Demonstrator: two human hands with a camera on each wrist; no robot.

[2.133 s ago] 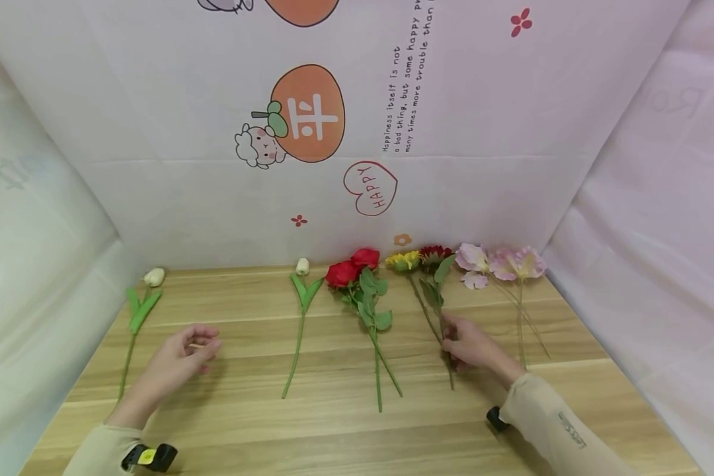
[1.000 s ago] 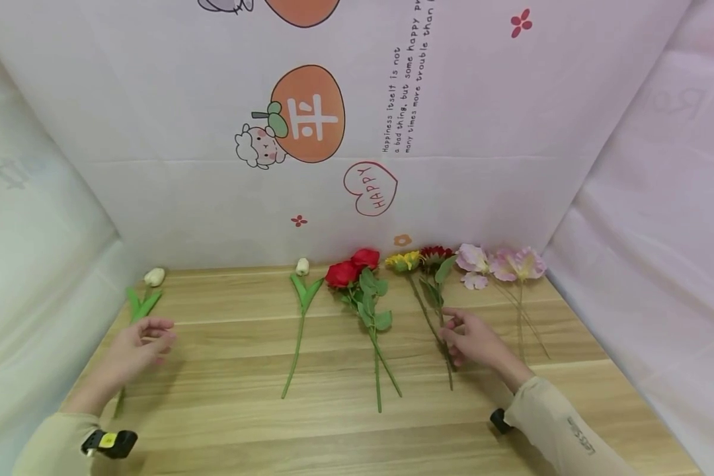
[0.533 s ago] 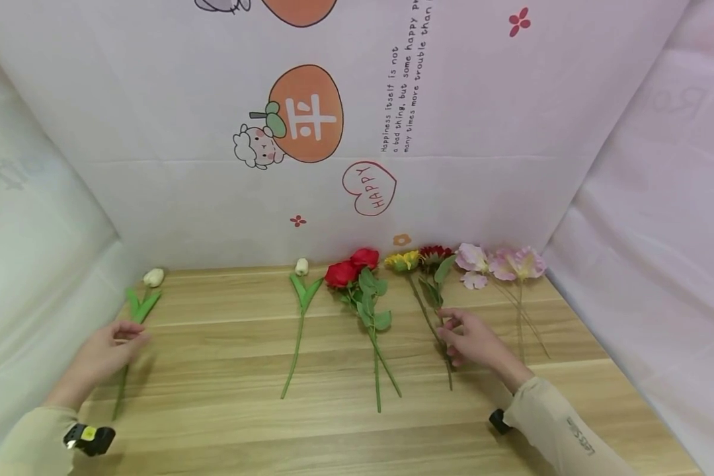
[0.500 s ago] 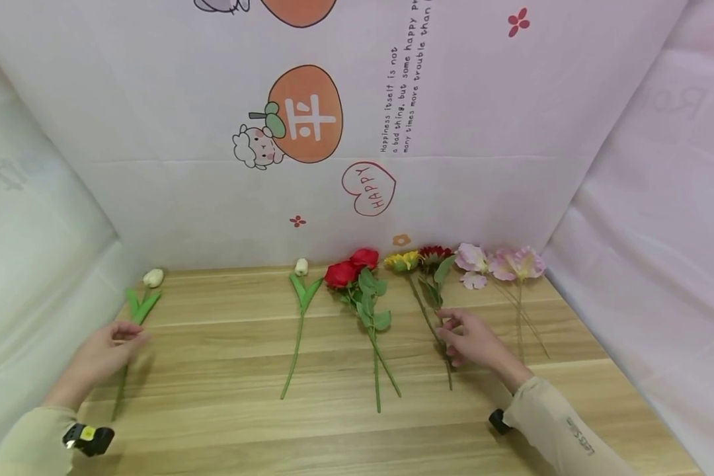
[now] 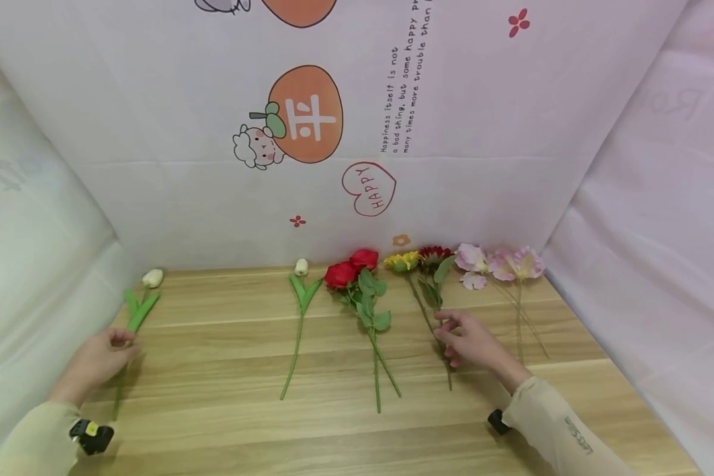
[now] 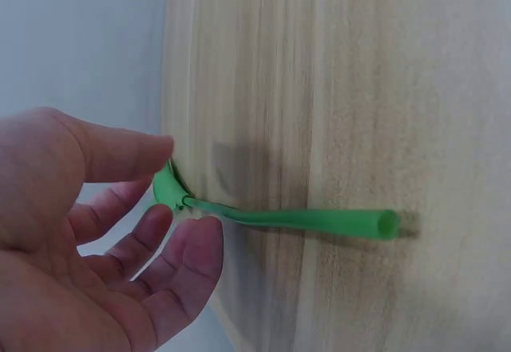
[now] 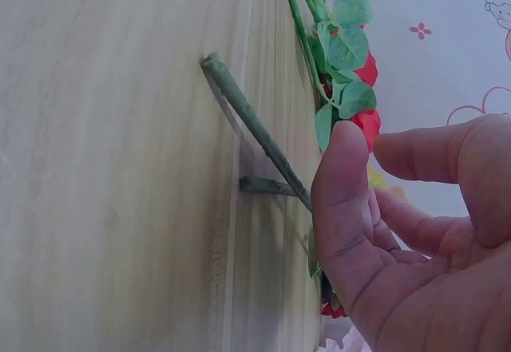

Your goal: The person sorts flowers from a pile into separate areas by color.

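At the far left lies a white tulip (image 5: 153, 277) with green leaves. My left hand (image 5: 98, 359) hovers at its stem, just below the leaves. In the left wrist view the thumb and fingers are apart around the green stem (image 6: 319, 221), with gaps showing. My right hand (image 5: 473, 342) is over the crossed stems of a yellow flower (image 5: 402, 262) and a dark red flower (image 5: 436, 254). Its fingers are loosely bent and hold nothing visible; in the right wrist view the stems (image 7: 254, 124) pass behind the fingers, so contact cannot be told.
Another white tulip (image 5: 301, 267) lies at mid-table, beside two red roses (image 5: 341, 274) with crossed stems. Pale pink flowers (image 5: 517, 264) lie at the right. Printed white cloth (image 5: 470, 119) rises behind the wooden table (image 5: 232, 410) and along both sides.
My left hand has moved left from beside the white tulip to its stem, lowering slightly at the end. My right hand has stayed almost still over the stems. The flowers lie as before.
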